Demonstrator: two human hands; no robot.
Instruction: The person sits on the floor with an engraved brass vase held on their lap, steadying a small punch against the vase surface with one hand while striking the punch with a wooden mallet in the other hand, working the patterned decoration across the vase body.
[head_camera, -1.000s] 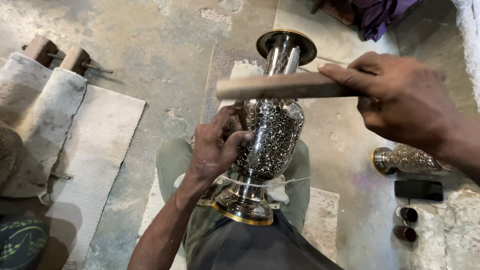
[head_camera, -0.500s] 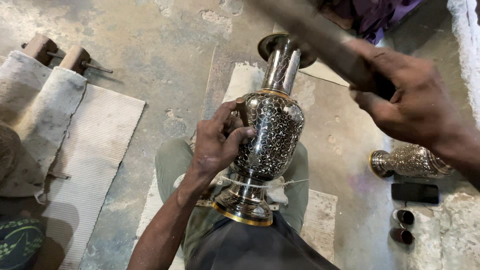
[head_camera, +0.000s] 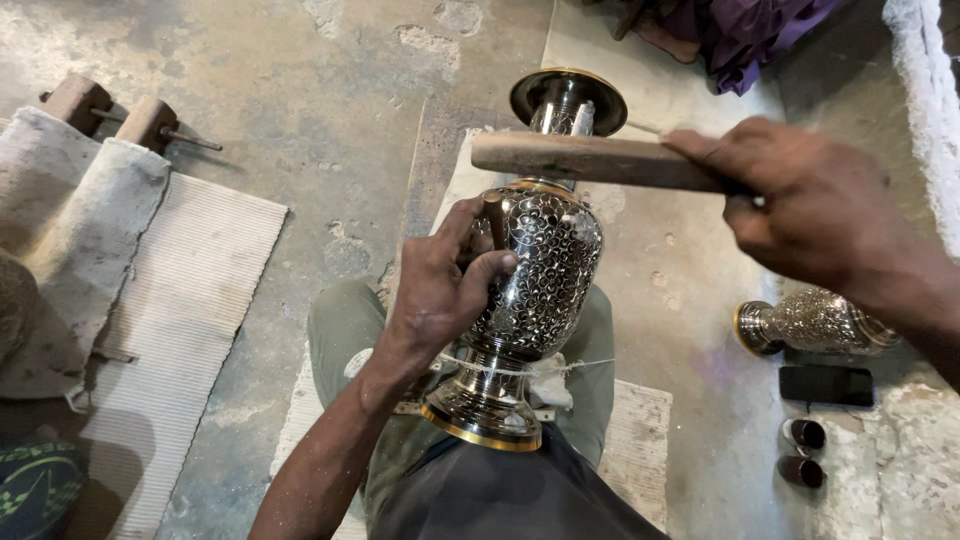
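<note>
Your left hand presses a small chisel against the shoulder of the patterned metal vase, which lies propped across your lap. Your right hand is closed around a wooden mallet, held level just above the chisel and across the vase's neck.

Vase on lap; second vase lying right, mat left

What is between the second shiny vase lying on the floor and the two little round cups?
In the head view, a flat black phone lies on the floor between the patterned metal vase on its side and the two small dark cups.
</note>
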